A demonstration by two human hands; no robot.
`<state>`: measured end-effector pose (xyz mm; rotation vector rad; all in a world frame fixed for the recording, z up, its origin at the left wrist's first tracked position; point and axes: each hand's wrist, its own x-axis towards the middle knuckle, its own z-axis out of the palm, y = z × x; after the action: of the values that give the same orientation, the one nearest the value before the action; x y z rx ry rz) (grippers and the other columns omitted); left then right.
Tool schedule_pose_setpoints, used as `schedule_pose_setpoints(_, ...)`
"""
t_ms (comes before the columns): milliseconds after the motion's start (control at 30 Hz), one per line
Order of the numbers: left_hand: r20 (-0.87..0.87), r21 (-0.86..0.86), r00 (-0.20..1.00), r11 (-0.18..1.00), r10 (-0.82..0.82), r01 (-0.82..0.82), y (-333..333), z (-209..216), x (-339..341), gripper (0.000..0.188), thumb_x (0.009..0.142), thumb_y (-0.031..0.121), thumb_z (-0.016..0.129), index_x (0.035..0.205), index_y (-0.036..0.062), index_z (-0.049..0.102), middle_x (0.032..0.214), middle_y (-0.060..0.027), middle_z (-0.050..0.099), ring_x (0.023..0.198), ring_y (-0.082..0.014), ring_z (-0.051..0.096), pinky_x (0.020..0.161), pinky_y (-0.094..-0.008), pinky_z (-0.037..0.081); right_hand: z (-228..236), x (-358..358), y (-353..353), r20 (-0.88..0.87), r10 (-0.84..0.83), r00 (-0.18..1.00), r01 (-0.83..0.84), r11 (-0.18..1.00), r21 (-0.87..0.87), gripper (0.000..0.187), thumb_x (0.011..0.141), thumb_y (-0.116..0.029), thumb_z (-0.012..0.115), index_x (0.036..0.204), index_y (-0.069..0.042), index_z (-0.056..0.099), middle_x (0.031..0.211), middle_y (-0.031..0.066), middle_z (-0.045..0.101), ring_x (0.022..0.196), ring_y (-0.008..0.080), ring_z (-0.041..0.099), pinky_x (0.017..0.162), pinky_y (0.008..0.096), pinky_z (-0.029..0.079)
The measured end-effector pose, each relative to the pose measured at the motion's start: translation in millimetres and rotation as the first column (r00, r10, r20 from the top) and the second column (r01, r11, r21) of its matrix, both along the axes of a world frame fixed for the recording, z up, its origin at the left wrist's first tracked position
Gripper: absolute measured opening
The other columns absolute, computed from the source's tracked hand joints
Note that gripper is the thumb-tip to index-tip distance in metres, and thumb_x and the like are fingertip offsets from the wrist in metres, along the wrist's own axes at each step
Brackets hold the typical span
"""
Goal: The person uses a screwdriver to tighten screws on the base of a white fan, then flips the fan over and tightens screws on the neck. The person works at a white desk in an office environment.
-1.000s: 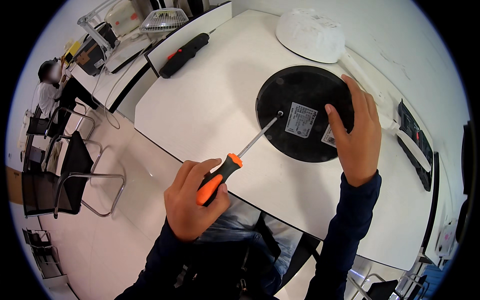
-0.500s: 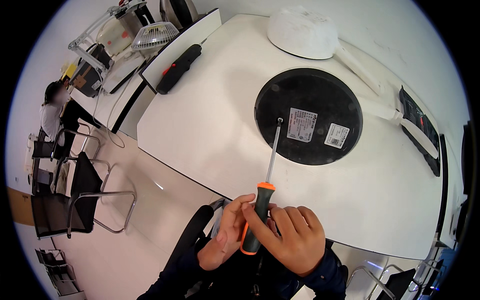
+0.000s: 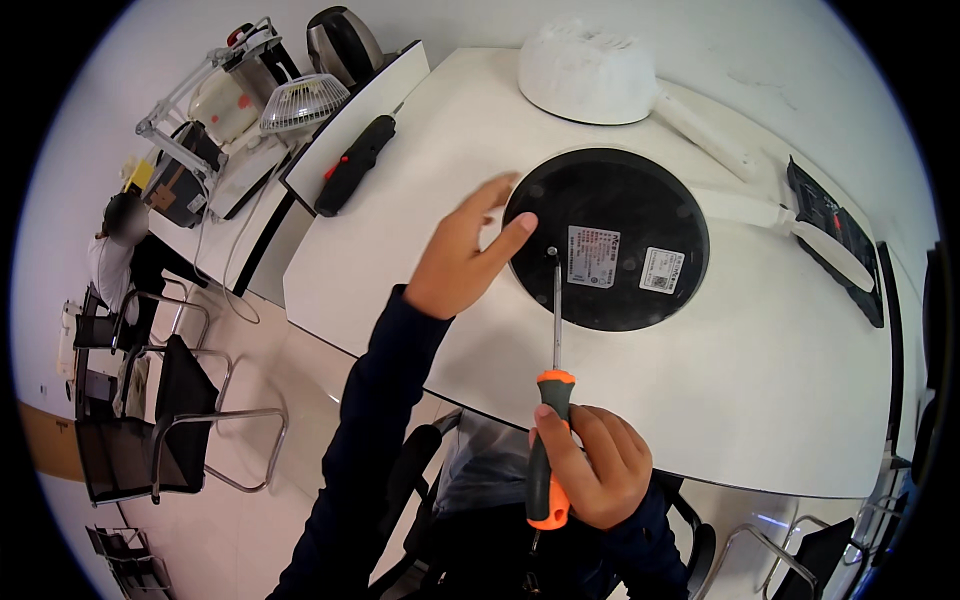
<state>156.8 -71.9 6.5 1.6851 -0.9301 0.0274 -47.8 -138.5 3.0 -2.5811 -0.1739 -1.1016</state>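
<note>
The right hand, low in the frame just right of centre, has its grip clenched around the orange and dark handle of a screwdriver. The thin shaft runs straight up the picture, and its tip meets the left part of a black round base that lies flat at centre frame. The left hand comes in above and left of the tool, grip released, fingers spread; its fingertips reach the disc's left rim, though whether they press on it cannot be told.

The disc bears two pale labels side by side and rests on a white surface whose near edge curves across the lower middle. Bare white room lies right of and below the disc. One white bowl-shaped housing sits at the far edge, top centre, with a white handled piece to the disc's right and a dark flat device at the right edge.

At upper left a second surface carries one black tool; beyond stand a small fan and a steel kettle. Pale floor and two metal-framed chairs fill the lower left, where another person sits.
</note>
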Motion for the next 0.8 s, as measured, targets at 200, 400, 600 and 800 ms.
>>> schedule_pose_setpoints(200, -0.193, 0.047, 0.981, 0.999, 0.011, -0.002, -8, -8, -4, 0.034, 0.083, 0.029, 0.057, 0.098, -0.0011, 0.052, 0.068, -0.0070, 0.053, 0.055, -0.0094, 0.051, 0.050, -0.0196, 0.038, -10, -23, -13, -0.002, 0.080, 0.997, -0.078, 0.972, 0.221, 0.044, 0.060, -0.003, 0.067, 0.103, -0.004, 0.056, 0.075, 0.0124, 0.056, 0.062, 0.0235, 0.058, 0.055, 0.0266, 0.049)
schedule_pose_setpoints(400, -0.197, -0.002, 0.979, 0.999, 0.053, -0.054, -2, -3, -30, 0.029, 0.078, 0.024, 0.064, 0.084, -0.0008, 0.051, 0.052, -0.0029, 0.046, 0.045, -0.0057, 0.043, 0.042, -0.0180, 0.032, -12, -42, -15, 0.009, 0.038, 0.999, -0.039, 0.954, 0.299, 0.041, 0.061, -0.009, 0.063, 0.099, -0.004, 0.050, 0.071, 0.0149, 0.058, 0.057, 0.0244, 0.058, 0.050, 0.0292, 0.048)
schedule_pose_setpoints(600, -0.063, -0.006, 0.988, 0.990, 0.140, -0.141, 4, -4, -56, 0.024, 0.075, 0.016, 0.067, 0.076, 0.0019, 0.047, 0.047, -0.0012, 0.041, 0.042, -0.0040, 0.037, 0.042, -0.0177, 0.030, -16, -68, -20, 0.052, 0.094, 0.994, -0.107, 0.902, 0.419, 0.037, 0.066, -0.023, 0.064, 0.095, -0.004, 0.052, 0.066, 0.0135, 0.057, 0.056, 0.0239, 0.059, 0.049, 0.0292, 0.048)
schedule_pose_setpoints(800, 0.064, -0.015, 0.976, 0.978, 0.208, -0.208, 15, -1, -80, 0.022, 0.072, 0.012, 0.067, 0.075, 0.0024, 0.048, 0.050, 0.0000, 0.045, 0.044, -0.0045, 0.040, 0.045, -0.0168, 0.034, -17, -73, -20, 0.160, 0.168, 0.973, -0.232, 0.751, 0.619, 0.031, 0.060, -0.020, 0.068, 0.085, -0.004, 0.058, 0.061, 0.0129, 0.055, 0.051, 0.0249, 0.059, 0.046, 0.0276, 0.048)
